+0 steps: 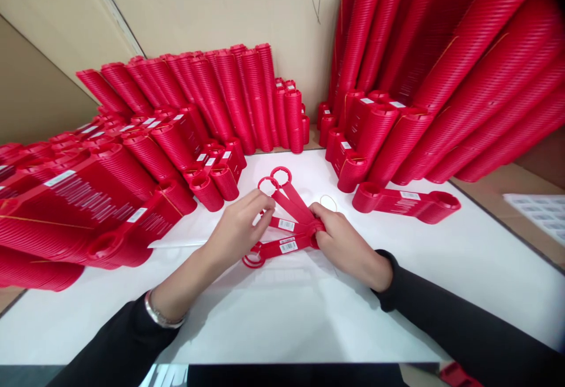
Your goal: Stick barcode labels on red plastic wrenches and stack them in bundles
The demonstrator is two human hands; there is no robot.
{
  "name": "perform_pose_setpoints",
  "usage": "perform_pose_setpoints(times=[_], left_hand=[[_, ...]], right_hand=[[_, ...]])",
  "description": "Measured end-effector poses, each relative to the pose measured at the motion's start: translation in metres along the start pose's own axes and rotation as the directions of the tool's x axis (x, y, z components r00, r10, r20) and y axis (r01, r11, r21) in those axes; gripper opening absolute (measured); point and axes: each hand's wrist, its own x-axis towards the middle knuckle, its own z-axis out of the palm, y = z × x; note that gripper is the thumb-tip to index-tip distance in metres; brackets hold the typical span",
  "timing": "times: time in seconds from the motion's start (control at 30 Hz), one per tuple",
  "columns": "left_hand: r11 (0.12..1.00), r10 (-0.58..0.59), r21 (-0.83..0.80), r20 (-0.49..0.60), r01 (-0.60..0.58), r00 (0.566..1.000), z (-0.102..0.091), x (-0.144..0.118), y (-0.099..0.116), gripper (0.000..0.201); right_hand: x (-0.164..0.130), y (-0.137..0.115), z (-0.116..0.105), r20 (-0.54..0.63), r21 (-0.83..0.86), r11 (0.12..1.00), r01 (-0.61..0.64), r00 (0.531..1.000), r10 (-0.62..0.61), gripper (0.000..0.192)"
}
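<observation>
Right hand (342,237): gripping the gathered ends of a fan of red pieces (293,209) over the middle of the desk (265,322); black sleeve. Left hand (241,219): at the left ends of the same fan, fingers bent and thumb drawn toward them; whether it grips a piece cannot be told. Silver-coloured bracelet (161,314) at the wrist.

Red pieces: several, glossy, flat narrow strips, spread to the left from the right hand. Round rings at the outer ends, two at the far side, others at the near side. White labels (289,247) on two of the strips, dark barcode-like marks, lettering too small to read.

Just beyond the right hand: thin loop (328,202), lying on the desk.

Right: single short stack (388,201) of like red pieces, ring openings at both ends, white label on top, print illegible. Beyond it, banded stacks (375,131) and much taller stacks (477,51).

Left: low stacks (106,192), white labels on top, rows of white printing along the sides, blurred. Far left: taller ribbed stacks (220,95) before a beige wall (220,4).

Right edge: white sheet (538,210), printed grid, unreadable.
</observation>
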Motion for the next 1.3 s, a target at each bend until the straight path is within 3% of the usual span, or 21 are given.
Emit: perform_pose_setpoints(times=[0.13,0.33,0.53,0.7,0.83,0.93,1.03,1.13,1.3], left_hand=[[0.999,-0.052,0.022,0.286,0.048,0.957,0.004,-0.003,0.005,0.023],[0.996,-0.078,0.062,0.4,0.058,0.913,0.008,-0.003,0.009,0.024],[0.986,-0.169,0.078,0.499,0.151,0.85,0.005,-0.005,0.011,0.027],[0.97,-0.24,0.071,0.426,0.232,0.872,0.009,-0.003,0.015,0.014],[0.94,-0.287,-0.054,0.404,0.336,0.869,0.003,0.001,0.021,0.02],[0.835,-0.389,-0.27,0.325,0.479,0.862,-0.005,0.005,0.025,0.021],[0.7,-0.498,-0.427,0.281,0.572,0.82,-0.007,0.008,0.026,0.023],[0.651,-0.522,-0.448,0.323,0.613,0.79,-0.005,0.009,0.026,0.023],[0.663,-0.532,-0.433,0.301,0.611,0.791,-0.001,0.009,0.026,0.022]], right_hand=[[-0.001,0.001,0.002,0.012,-0.041,0.999,0.01,1.0,-0.01,0.022],[-0.003,-0.001,0.003,0.049,-0.067,0.998,0.002,0.999,0.001,0.022],[-0.006,-0.004,0.006,0.092,-0.041,0.999,0.002,0.996,0.002,0.024],[-0.007,-0.003,0.007,0.096,-0.013,1.0,-0.001,0.995,0.003,0.025],[-0.005,-0.002,0.007,0.075,0.015,1.0,-0.012,0.997,0.011,0.022],[-0.004,-0.002,0.007,0.063,0.036,0.999,-0.024,0.998,0.022,0.021],[-0.005,-0.004,0.007,0.061,0.023,0.999,-0.024,0.998,0.022,0.022],[-0.005,-0.006,0.007,0.063,0.004,1.0,-0.022,0.998,0.022,0.023],[-0.006,-0.006,0.007,0.074,-0.015,1.0,-0.026,0.997,0.027,0.021]])
